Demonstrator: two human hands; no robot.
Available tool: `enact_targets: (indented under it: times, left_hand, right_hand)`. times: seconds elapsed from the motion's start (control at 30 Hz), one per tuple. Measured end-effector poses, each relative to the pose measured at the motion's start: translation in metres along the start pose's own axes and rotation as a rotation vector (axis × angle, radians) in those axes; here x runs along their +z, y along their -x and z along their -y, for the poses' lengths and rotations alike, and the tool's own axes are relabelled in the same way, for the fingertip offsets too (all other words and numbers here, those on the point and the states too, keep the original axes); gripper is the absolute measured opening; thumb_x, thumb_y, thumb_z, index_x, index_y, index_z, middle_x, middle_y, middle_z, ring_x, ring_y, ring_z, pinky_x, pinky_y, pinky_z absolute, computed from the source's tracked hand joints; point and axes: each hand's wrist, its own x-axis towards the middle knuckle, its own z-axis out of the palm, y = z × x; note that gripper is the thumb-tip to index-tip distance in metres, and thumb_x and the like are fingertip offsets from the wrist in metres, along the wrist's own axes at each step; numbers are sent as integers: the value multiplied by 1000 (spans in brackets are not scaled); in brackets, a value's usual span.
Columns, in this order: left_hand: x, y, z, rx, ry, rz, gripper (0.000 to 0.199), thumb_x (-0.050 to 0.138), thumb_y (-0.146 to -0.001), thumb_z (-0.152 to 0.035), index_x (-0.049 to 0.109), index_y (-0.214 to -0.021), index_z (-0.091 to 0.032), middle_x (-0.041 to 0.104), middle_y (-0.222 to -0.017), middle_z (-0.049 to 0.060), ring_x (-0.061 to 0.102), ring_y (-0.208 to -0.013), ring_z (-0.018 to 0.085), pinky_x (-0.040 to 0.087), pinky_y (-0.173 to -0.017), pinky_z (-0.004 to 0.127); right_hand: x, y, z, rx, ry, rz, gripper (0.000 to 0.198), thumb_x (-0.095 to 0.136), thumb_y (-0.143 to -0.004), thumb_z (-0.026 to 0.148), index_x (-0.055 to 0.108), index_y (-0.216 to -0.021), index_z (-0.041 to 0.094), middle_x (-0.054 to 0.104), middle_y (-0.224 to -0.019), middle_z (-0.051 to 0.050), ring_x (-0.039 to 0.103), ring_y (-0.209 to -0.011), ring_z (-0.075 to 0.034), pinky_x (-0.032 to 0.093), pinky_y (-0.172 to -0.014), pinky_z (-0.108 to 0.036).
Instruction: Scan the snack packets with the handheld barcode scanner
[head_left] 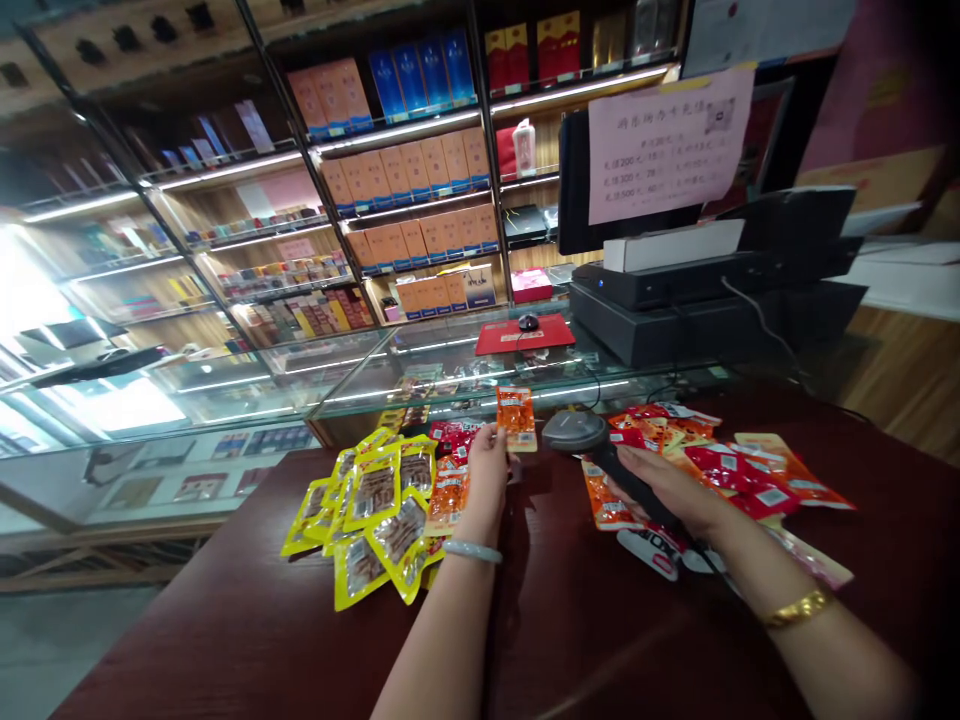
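Observation:
My left hand (489, 462) is closed on an orange snack packet (516, 418), holding it up above the dark red tabletop (555, 640). In my right hand (667, 485) is a black barcode scanner (577, 432), its head turned toward that packet with a small gap between them. Yellow-edged clear snack packets (375, 490) lie heaped to the left of my left wrist, with orange packets (448, 500) and red ones beside them. Under and beyond my right hand spreads another pile of red packets (742, 475) and orange packets.
Behind the table runs a glass display counter (435, 360) with a red mouse pad (491, 337) and a black mouse (529, 322) on it. A black cash register (645, 320) and a screen with a pink notice (667, 150) stand at the right. Shelves of boxed goods (409, 175) line the wall.

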Motion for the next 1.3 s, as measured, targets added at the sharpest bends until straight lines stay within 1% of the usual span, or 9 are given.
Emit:
enact_targets:
  times: [0.17, 0.3, 0.47, 0.63, 0.8, 0.9, 1.1, 1.2, 1.3]
  left_hand:
    - [9, 11, -3, 89, -375, 291, 34, 60, -88, -30, 68, -119, -20, 75, -110, 9, 70, -94, 19, 53, -82, 30]
    - [-12, 13, -14, 282, -1012, 128, 49, 64, -87, -29, 61, -135, -20, 65, -133, 13, 56, -128, 28, 38, -112, 41]
    - [-48, 0, -12, 141, -1414, 7, 70, 59, -89, -50, 46, -148, -15, 43, -155, 20, 24, -151, 35, 14, -122, 55]
    - [-51, 1, -9, 97, -1468, 139, 65, 46, -92, -61, 51, -145, -22, 47, -152, 17, 30, -148, 35, -1, -119, 64]
    - [-40, 8, -22, 157, -1498, 159, 37, 45, -96, -43, 74, -111, -25, 76, -105, 12, 65, -109, 30, 3, -121, 56]
    - [-39, 4, -20, 234, -1484, 81, 38, 55, -92, -42, 69, -123, -25, 71, -120, 13, 57, -121, 31, 10, -122, 51]
    - [-37, -1, -4, 307, -1448, 251, 52, 63, -88, -42, 59, -138, -28, 63, -134, 13, 46, -132, 35, 0, -119, 64]
    - [-36, -1, -8, 348, -1436, 238, 40, 70, -82, -41, 71, -120, -28, 70, -120, 11, 54, -123, 32, 17, -119, 54]
    - [-39, -3, -16, 202, -1277, 93, 25, 64, -87, -41, 78, -100, -25, 75, -100, 9, 64, -103, 27, 42, -98, 39]
  right_hand:
    - [-2, 2, 2, 15, -13, 31, 51, 63, -81, 71, 53, -80, 21, 53, -56, 4, 42, -41, -9, 34, -41, -24]
    - [0, 0, -4, 24, -45, 49, 51, 62, -83, 70, 50, -77, 21, 52, -56, 5, 40, -39, -8, 33, -39, -23]
    - [5, -2, -11, 37, -37, 99, 49, 61, -85, 68, 51, -76, 21, 52, -55, 5, 42, -40, -9, 33, -40, -22]
    - [8, -4, -15, 46, -50, 95, 51, 64, -82, 70, 53, -75, 20, 53, -54, 5, 42, -39, -7, 35, -40, -21]
    - [9, -6, -17, 46, -40, 92, 51, 63, -83, 70, 53, -77, 20, 54, -54, 5, 42, -38, -7, 34, -39, -20]
    - [8, -6, -18, 51, -36, 81, 51, 61, -84, 70, 52, -77, 20, 52, -53, 5, 41, -37, -7, 34, -38, -20]
    - [8, -6, -19, 44, -43, 87, 49, 63, -84, 68, 52, -77, 20, 54, -55, 4, 43, -39, -8, 37, -39, -20]
    - [10, -5, -18, 32, -33, 84, 49, 64, -83, 68, 52, -78, 20, 54, -55, 4, 42, -39, -8, 36, -39, -20]
    - [11, -4, -16, 18, -1, 78, 51, 62, -84, 69, 53, -78, 20, 53, -54, 5, 42, -39, -8, 37, -39, -21]
